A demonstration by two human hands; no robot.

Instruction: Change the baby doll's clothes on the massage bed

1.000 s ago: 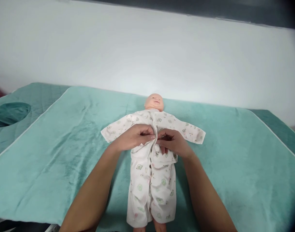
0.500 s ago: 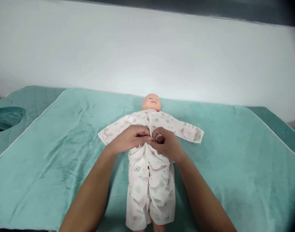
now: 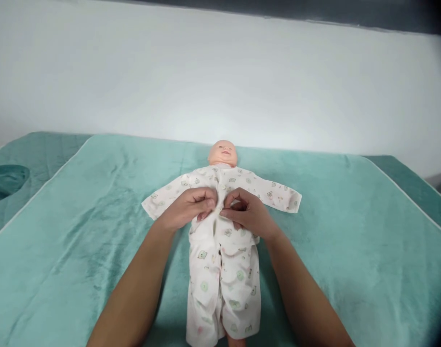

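Note:
A baby doll (image 3: 223,153) lies on its back, head away from me, in a white printed shirt (image 3: 247,179) and matching trousers (image 3: 238,284). Both sleeves spread out sideways. My left hand (image 3: 193,206) pinches the shirt's front edge on the left of the middle opening. On the other side of it, my right hand (image 3: 245,209) pinches the opposite front edge, thumb and forefinger together. A small gap parts the two hands over the doll's belly. A pale button shows on the front above them. Below my hands the shirt front hangs slightly apart.
A teal padded cover (image 3: 108,217) lies under the doll, with white piping near both sides. At the far left is a dark teal opening or fold (image 3: 6,180). Behind the cover's far edge rises a white wall (image 3: 220,72).
My hands have moved slightly apart, from touching at the shirt's middle to a small gap between them. The view has shifted a little, so the doll appears slightly further left.

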